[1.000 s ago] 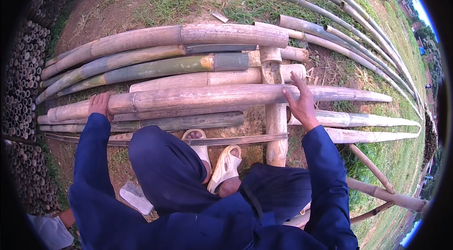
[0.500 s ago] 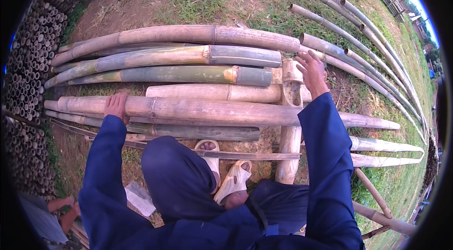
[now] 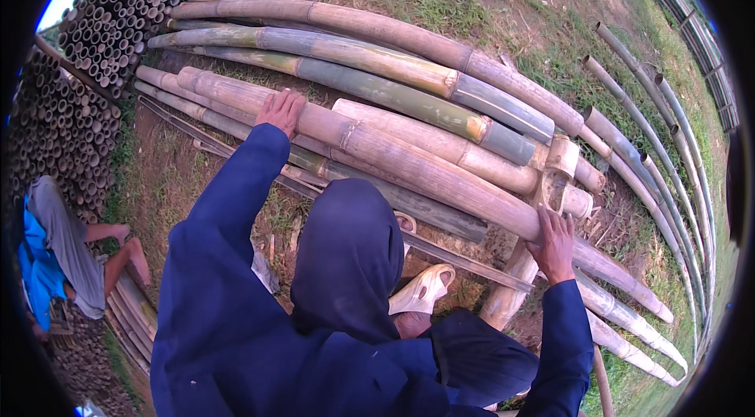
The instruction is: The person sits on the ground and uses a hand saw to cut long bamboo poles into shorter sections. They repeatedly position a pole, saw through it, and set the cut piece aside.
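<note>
A long, pale brown bamboo pole [image 3: 425, 169] lies across in front of me, sloping from upper left to lower right. My left hand [image 3: 281, 112] is closed over its upper left part, fingers curled across the top. Farther right, my right hand [image 3: 554, 244] grips the same pole, its fingers bent over it. Close to that hand, a thick bamboo post with a cut-out notch [image 3: 561, 156] crosses beneath the pole. Behind the pole lie a green bamboo pole [image 3: 377, 92] and a shorter pale bamboo length [image 3: 480, 157].
A split bamboo strip [image 3: 464, 260] lies by my sandal [image 3: 421, 289]. Stacked bamboo [image 3: 71, 118] shows its cut ends at the left, near another person's legs [image 3: 118, 244]. More poles [image 3: 629, 102] rest on the grass at right.
My right hand has come down from beside the notched post onto the pole. The left hand stays on the pole. The view has turned, so the poles now slant more.
</note>
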Motion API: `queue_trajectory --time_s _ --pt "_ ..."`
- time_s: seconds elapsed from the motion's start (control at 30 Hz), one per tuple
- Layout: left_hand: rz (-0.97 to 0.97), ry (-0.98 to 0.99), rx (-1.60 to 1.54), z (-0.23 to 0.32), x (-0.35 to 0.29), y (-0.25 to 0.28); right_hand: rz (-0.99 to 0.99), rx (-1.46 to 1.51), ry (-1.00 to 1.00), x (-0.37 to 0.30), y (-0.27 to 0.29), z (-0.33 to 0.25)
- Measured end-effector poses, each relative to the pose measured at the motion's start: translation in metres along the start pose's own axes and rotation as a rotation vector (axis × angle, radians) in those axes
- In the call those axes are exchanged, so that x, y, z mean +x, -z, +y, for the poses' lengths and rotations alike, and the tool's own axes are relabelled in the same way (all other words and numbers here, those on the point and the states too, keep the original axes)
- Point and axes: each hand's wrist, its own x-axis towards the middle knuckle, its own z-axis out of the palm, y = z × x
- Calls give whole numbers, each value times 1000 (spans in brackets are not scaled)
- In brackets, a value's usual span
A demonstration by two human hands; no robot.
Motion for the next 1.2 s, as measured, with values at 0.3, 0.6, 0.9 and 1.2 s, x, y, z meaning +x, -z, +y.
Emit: queue_trajectory --time_s 0.3,0.6,0.9,1.2 --pt "10 210 -233 -13 -67 40 -49 69 156 33 -16 -36" --pt "216 -87 -480 80 3 116 190 469 312 173 27 -260" --pt "-75 74 -525 69 -63 23 174 169 -100 27 40 -73" --pt "-4 -48 -414 88 -60 1 -48 43 -219 -80 -1 -40"
